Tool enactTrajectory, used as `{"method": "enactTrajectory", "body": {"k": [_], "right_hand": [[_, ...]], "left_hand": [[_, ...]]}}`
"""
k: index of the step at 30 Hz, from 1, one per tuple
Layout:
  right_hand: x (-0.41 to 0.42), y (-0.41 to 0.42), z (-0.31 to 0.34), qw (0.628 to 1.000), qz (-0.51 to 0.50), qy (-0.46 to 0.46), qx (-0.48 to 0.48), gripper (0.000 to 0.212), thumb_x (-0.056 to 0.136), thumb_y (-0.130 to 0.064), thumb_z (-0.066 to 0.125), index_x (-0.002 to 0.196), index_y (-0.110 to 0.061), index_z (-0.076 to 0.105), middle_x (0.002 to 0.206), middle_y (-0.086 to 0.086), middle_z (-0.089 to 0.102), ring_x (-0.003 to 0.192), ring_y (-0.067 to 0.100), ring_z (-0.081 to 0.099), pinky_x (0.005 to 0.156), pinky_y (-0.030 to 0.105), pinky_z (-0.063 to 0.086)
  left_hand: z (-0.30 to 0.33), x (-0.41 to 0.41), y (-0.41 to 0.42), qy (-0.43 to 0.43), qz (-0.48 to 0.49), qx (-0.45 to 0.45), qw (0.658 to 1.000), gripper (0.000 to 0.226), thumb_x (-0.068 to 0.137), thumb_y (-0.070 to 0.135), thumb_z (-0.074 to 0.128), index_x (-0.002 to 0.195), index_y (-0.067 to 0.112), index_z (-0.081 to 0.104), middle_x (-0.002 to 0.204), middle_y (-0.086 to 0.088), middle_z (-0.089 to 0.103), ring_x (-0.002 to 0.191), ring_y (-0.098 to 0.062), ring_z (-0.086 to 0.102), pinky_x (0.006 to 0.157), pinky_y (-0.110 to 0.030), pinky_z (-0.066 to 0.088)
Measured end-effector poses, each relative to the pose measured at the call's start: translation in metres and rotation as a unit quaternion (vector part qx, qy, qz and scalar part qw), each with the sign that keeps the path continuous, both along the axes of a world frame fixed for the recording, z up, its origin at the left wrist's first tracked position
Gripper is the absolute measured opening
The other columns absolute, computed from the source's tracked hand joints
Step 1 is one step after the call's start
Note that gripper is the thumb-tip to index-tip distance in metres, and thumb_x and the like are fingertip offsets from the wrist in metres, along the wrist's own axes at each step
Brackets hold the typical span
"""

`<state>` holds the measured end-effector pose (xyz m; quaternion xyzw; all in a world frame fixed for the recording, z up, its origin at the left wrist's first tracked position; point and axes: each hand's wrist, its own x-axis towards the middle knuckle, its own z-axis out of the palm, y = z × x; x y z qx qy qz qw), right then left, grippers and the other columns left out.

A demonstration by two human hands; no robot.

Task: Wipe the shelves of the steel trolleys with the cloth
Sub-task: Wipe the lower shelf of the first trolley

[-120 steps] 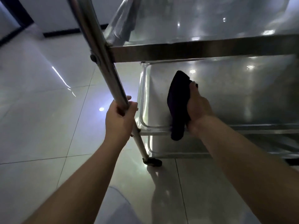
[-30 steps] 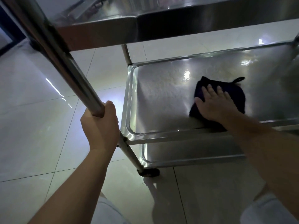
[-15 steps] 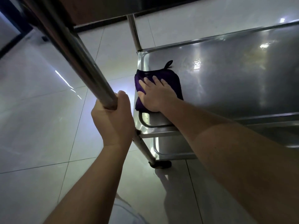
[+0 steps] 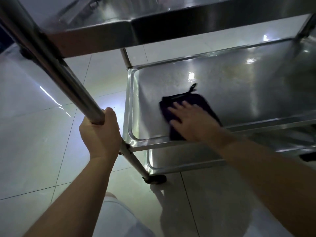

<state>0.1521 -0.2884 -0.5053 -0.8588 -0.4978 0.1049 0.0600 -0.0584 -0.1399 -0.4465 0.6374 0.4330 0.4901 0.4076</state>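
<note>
A steel trolley fills the view, with its top shelf [image 4: 171,23] overhead and its middle shelf [image 4: 239,86] below it. A dark purple cloth [image 4: 186,101] with a small hanging loop lies flat on the middle shelf, near the front rim. My right hand [image 4: 193,120] presses flat on the cloth, fingers spread, slightly blurred. My left hand [image 4: 100,132] is wrapped around the slanted steel leg tube [image 4: 68,86] at the trolley's near left corner. The bottom shelf [image 4: 179,159] shows under the middle one.
Glossy pale floor tiles [image 4: 34,134] lie to the left and in front. A black caster [image 4: 156,179] stands under the near left leg. A rear upright post [image 4: 125,57] rises at the far left corner. My light-clothed knee [image 4: 116,218] is at the bottom.
My right hand has slid the cloth from the shelf's left corner rightward toward the middle of the front edge. The left hand keeps its grip on the leg tube. The view tilted slightly.
</note>
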Motion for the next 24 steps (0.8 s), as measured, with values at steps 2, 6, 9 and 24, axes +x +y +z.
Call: {"method": "enactTrajectory", "body": {"k": [2,6,9,24], "right_hand": [[0.052,-0.038,-0.001,0.998,-0.068,-0.015,-0.009,0.066,0.103,-0.06,0.017,0.165,-0.037,0.01,0.173,-0.01,0.003,0.16,0.02,0.003,0.126,0.045,0.006],[0.145,-0.121,0.0,0.972,-0.232,-0.024,-0.021,0.064,0.107,-0.058,0.022,0.165,-0.034,0.013,0.174,-0.005,0.005,0.16,0.023,0.005,0.127,0.05,0.009],[0.153,-0.127,-0.001,0.959,-0.281,-0.025,-0.031,0.067,0.106,-0.059,0.016,0.166,-0.03,0.009,0.174,-0.004,0.0,0.16,0.026,0.001,0.127,0.05,0.006],[-0.001,-0.002,0.0,1.0,0.02,-0.024,0.004,0.067,0.104,-0.059,0.01,0.165,-0.033,0.001,0.173,-0.008,-0.005,0.159,0.018,-0.007,0.128,0.044,-0.004]], "left_hand": [[0.0,0.0,0.0,-0.004,-0.002,0.001,1.0,0.037,0.08,0.034,0.058,0.08,-0.003,0.056,0.057,-0.011,0.058,0.049,-0.016,0.06,0.047,-0.025,0.052],[-0.002,0.001,0.0,-0.02,-0.002,-0.003,1.0,0.027,0.079,0.03,0.059,0.076,0.004,0.055,0.052,0.0,0.055,0.048,-0.017,0.056,0.045,-0.023,0.047],[-0.004,0.001,0.001,-0.026,-0.005,0.002,1.0,0.024,0.079,0.029,0.059,0.072,0.007,0.053,0.051,0.002,0.053,0.048,-0.019,0.055,0.046,-0.024,0.048],[-0.002,0.002,0.001,-0.024,0.013,0.002,1.0,0.02,0.081,0.031,0.058,0.062,0.026,0.055,0.053,0.002,0.055,0.051,-0.014,0.059,0.049,-0.024,0.053]]}}
